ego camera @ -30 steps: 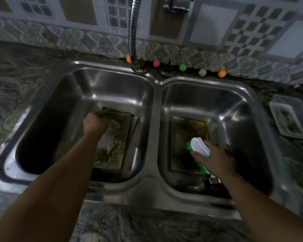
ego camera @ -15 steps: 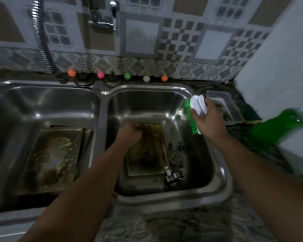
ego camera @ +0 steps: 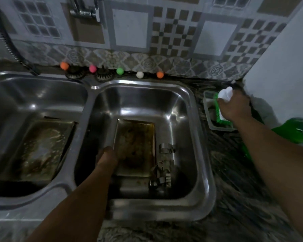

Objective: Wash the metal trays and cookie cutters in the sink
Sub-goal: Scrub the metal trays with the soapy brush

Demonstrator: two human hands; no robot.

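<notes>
Steel double sink, two basins. Right basin holds a greasy metal tray lying flat on the bottom, long axis running front to back, far short edge toward the tiled wall. Left hand is at the tray's near-left edge, fingers curled down over the rim; looks like it grips the tray, though the fingertips are hidden. Cookie cutters sit in a loose pile just right of the tray's near corner, one more cutter a bit further back, beside the tray's right edge. Left basin has a second tray, also flat, soapy and stained, long axis likewise front to back, tilted slightly left at the near end. Right hand is off over the counter to the right of the sink, fingers wrapped round a white-handled scrub brush with green bristles, held over a clear plastic container. Green bottle lies blurred near the right forearm. Five coloured balls line the back ledge.
</notes>
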